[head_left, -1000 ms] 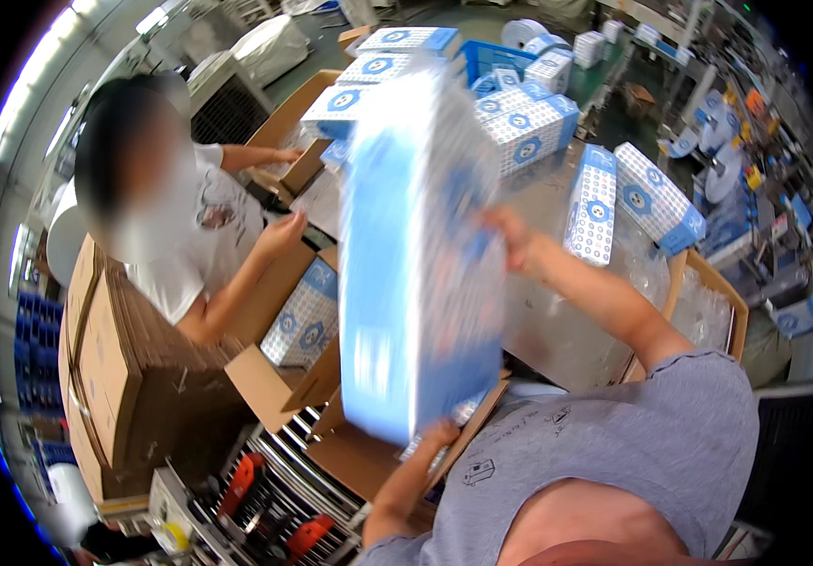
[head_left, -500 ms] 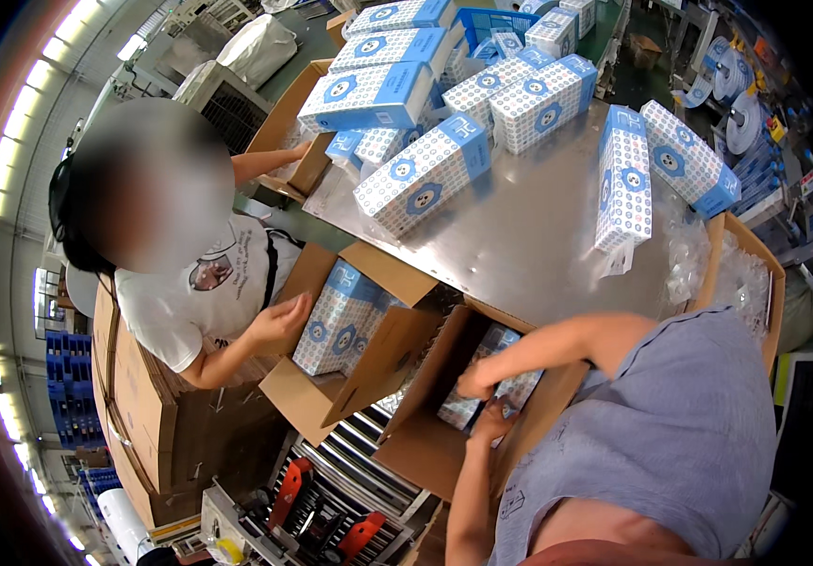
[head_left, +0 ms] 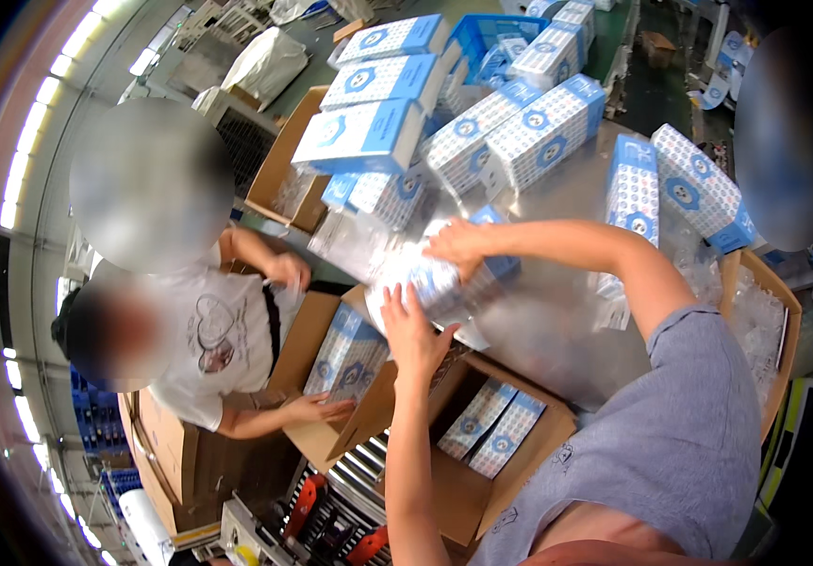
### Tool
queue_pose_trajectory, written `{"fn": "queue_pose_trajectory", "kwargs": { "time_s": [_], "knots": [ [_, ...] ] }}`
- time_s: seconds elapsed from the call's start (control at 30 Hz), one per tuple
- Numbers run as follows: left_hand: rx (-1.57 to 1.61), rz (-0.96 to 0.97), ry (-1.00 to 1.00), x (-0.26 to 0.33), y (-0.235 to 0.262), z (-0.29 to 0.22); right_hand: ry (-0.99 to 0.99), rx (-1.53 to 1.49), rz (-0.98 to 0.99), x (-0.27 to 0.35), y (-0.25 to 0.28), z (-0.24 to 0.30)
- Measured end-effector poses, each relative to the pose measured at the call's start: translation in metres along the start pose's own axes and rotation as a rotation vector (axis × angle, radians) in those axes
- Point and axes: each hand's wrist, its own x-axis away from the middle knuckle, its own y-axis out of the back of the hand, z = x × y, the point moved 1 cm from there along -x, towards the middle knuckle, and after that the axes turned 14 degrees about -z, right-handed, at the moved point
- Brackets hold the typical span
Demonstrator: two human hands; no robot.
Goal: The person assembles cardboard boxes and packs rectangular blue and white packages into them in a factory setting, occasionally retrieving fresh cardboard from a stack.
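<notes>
Head view: left hand (head_left: 416, 340) open, fingers spread against the near side of a blurred blue-and-white pack (head_left: 437, 283). Right hand (head_left: 458, 242) bent over its top; can't tell whether it grips. Pack lies between the two, over a metal table (head_left: 557, 325). Nearer the body than the left hand: open carton (head_left: 522, 483), two packs (head_left: 493, 426) inside. Left of that hand, a co-worker's hand (head_left: 322, 407) beside another carton (head_left: 369, 415).
</notes>
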Motion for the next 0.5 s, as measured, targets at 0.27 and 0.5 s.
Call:
{"fn": "queue_pose_trajectory", "kwargs": {
  "time_s": [0.27,0.5],
  "knots": [
    [-0.072,0.482,-0.171,-0.05,-0.065,-0.076,-0.622,0.454,-0.355,0.151,0.016,-0.224],
    [0.372,-0.257,-0.126,-0.039,0.103,-0.039,-0.27,0.217,-0.134,0.138,0.049,-0.141]
  ]
}}
